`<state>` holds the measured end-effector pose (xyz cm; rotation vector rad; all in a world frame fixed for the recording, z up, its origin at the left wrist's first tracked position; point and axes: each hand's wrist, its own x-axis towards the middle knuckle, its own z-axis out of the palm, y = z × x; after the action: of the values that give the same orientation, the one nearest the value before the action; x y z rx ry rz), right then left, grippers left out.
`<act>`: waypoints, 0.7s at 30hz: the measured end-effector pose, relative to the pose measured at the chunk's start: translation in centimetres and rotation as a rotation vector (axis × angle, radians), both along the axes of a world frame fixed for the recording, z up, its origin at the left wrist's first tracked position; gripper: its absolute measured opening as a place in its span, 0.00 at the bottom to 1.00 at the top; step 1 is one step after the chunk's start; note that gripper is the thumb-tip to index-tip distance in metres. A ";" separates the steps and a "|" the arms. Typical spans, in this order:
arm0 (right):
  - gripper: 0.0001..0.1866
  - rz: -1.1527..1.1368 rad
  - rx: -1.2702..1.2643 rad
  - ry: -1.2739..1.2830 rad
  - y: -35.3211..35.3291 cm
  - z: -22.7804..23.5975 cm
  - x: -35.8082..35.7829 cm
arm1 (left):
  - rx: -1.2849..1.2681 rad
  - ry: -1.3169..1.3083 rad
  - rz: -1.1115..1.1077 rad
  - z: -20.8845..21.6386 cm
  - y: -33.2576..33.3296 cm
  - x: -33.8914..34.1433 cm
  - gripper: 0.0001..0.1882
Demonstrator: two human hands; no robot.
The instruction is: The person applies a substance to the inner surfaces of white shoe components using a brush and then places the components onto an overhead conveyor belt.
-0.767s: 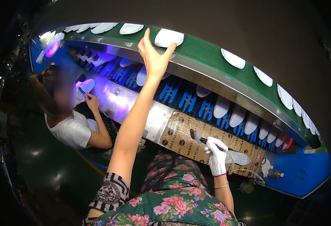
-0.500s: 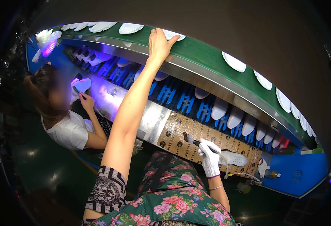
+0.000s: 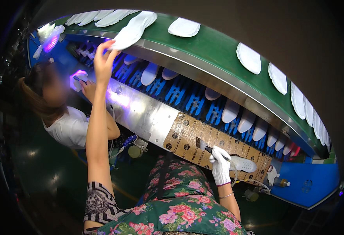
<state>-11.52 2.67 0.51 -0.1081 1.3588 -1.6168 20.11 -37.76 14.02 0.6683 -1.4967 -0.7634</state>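
Left hand (image 3: 105, 64) has moved leftward and now pinches one end of a white sole (image 3: 135, 31) over the green belt (image 3: 219, 45). Gloved right hand (image 3: 220, 168) grips a brush (image 3: 201, 144) over the brown surface (image 3: 193, 125).

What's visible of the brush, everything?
The brush has a broad dark tip, a paler section behind it, and a black handle; materials unclear. The right hand, white-gloved, grips the handle. It slants, tip toward upper left, over the brown sheet; whether they touch can't be told.
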 end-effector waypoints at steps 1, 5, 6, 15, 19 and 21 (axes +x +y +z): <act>0.10 0.003 -0.005 -0.006 0.0 0.2 -0.1 | -0.007 -0.047 0.069 0.5 3.6 1.3 0.16; 0.10 0.022 -0.065 -0.029 -0.2 1.7 -0.5 | -0.415 -0.097 0.611 -0.6 13.6 6.5 0.18; 0.10 0.027 -0.090 -0.044 -0.3 2.8 -0.5 | -0.327 0.016 0.631 -0.1 15.3 6.6 0.16; 0.09 0.149 -0.435 -0.138 0.2 10.3 -0.9 | 0.601 0.214 -0.027 -3.2 22.0 -0.1 0.11; 0.11 0.319 -0.363 -0.026 -0.7 12.8 0.6 | 1.074 0.229 -0.424 -7.6 25.0 -6.6 0.21; 0.11 0.402 -0.340 -0.032 -0.8 12.8 0.9 | 1.218 0.391 -0.632 -11.5 27.1 -8.2 0.28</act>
<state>-10.58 1.89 13.34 -0.5223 0.9519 -1.4794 11.91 -10.62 2.57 0.8307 -0.7330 -2.2157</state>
